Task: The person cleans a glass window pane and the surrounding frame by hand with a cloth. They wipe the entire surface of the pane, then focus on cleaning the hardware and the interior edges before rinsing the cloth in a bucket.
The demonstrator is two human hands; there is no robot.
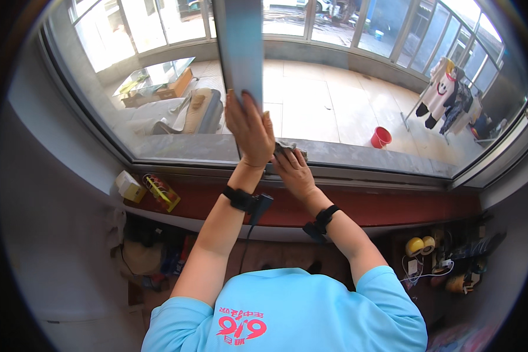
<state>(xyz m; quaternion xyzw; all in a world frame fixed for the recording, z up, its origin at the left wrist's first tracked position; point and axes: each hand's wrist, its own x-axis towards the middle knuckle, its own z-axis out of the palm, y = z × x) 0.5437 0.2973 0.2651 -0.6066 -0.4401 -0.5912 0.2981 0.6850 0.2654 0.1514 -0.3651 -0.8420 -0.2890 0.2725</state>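
Note:
My left hand (250, 130) lies with its palm against the metal window frame's upright (243, 53), fingers pointing up and slightly apart. Just right of it and lower, my right hand (295, 171) presses a crumpled grey cloth (291, 146) to the bottom corner of the window, where the upright meets the lower rail. The fingers partly cover the cloth. Glass panes (317, 105) stand on both sides of the upright. Each wrist wears a black strap with a small device.
Below the window runs a red-brown sill (378, 207), bearing a small box (130, 186) and a yellow-and-red package (162, 192) at left. Beyond the glass are a red bucket (381, 137), a clothes rack and a glass-topped table (158, 75). Cluttered items stand below the sill at both sides.

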